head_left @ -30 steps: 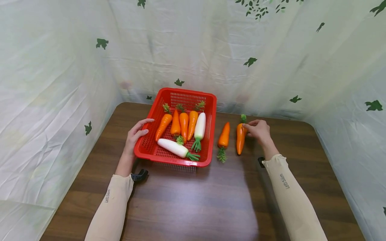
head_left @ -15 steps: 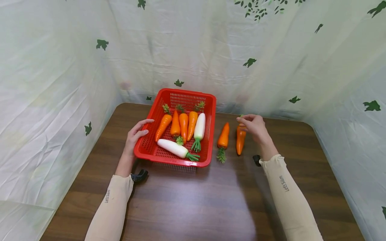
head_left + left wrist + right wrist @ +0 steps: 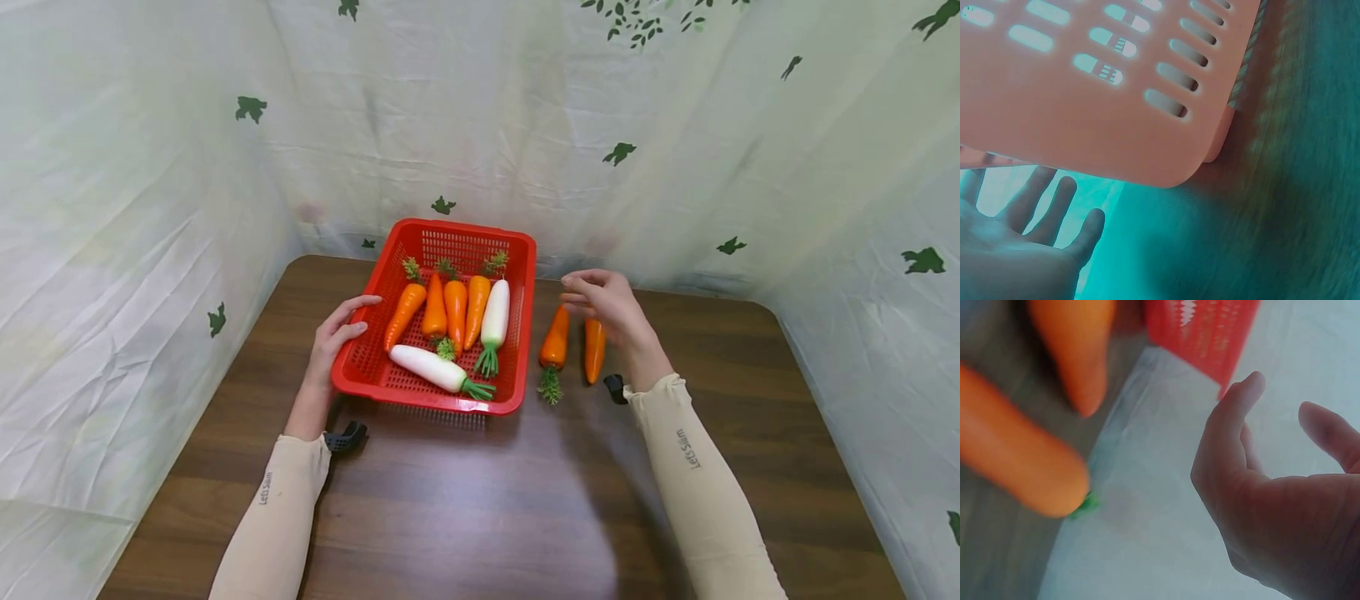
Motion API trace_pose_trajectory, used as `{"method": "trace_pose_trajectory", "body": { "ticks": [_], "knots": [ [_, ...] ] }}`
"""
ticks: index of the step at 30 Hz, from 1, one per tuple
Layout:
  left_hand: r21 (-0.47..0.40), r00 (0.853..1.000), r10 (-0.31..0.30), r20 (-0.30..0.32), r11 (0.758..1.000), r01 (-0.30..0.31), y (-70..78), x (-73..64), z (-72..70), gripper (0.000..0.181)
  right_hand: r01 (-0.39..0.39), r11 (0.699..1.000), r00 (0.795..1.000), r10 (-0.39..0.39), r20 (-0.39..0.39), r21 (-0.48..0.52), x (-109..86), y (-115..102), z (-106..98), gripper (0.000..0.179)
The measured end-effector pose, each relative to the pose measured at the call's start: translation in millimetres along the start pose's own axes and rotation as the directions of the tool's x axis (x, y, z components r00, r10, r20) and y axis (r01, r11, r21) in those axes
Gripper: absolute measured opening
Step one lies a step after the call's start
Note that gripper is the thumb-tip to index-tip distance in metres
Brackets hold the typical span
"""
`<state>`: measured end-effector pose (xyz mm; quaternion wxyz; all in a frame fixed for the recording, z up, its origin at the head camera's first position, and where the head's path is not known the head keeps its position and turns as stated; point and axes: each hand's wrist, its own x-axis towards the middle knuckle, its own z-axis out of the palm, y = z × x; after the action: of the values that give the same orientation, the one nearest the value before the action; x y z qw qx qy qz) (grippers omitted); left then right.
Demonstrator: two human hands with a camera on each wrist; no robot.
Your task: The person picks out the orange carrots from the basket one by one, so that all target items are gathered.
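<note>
I rest my loosely spread left hand [image 3: 328, 337] on the basket [image 3: 519, 367] at nine o'clock; my empty right hand [image 3: 609, 307], fingertips apart, should approach the seven-o'clock carrot [image 3: 555, 340] gently.

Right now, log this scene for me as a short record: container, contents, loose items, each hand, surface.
container: red basket with slotted walls
contents: four carrots and two white radishes, one radish crosswise at the near side, the other lengthwise on the right
loose items: carrot nearer the basket, leaves toward the person; outer carrot, leafy end hidden in the head view
left hand: touching the basket's left rim
right hand: empty, near the loose carrots
surface: brown wood-grain table
</note>
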<state>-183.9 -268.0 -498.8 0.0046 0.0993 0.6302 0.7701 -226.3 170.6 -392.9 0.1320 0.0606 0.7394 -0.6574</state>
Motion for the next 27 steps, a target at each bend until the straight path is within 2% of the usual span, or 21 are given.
{"method": "trace_pose_trajectory", "body": {
  "ticks": [7,16,27],
  "knots": [
    [-0.004,1.0,-0.004,-0.012,1.0,0.004,-0.4,0.5,-1.0,0.043,0.042,0.999,0.998,-0.043,0.041,0.034,5.0,-23,30,0.048],
    [0.011,1.0,-0.009,-0.007,1.0,0.009,0.0,2.3,0.5,0.043,0.018,1.0,0.998,-0.018,0.059,0.009,8.9,-35,63,0.044],
    [-0.006,1.0,-0.003,-0.004,1.0,0.003,0.4,1.1,0.3,0.042,-0.02,1.0,0.991,0.017,0.129,0.018,15.7,-43,104,0.041]
  ]
}}
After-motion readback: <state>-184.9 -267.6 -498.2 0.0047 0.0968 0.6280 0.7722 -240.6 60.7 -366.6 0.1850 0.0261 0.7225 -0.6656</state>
